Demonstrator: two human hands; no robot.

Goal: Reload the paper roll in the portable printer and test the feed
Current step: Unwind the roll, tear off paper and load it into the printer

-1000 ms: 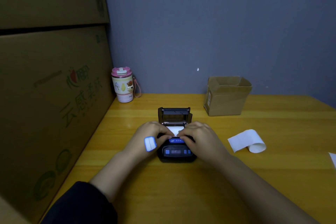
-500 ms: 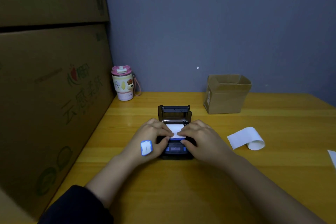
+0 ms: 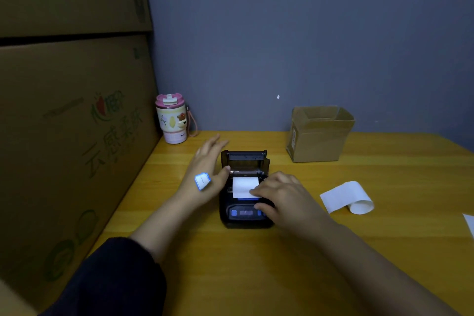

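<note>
A small black portable printer sits on the wooden table with its lid standing open at the back. White paper lies across the open bay. My right hand rests on the printer's right side, its fingertips pressing the paper's near right corner. My left hand is beside the printer's left edge, fingers spread and reaching toward the lid, thumb near the hinge. A white-and-blue label is stuck to the back of that hand.
A partly unrolled paper roll lies to the right of the printer. An open cardboard box stands at the back right, a pink-lidded tumbler at the back left. Big cartons wall off the left side. A paper scrap lies at the right edge.
My left hand has let go of the paper and moved back and left, opening toward the lid. My right hand stays on the paper and printer.
</note>
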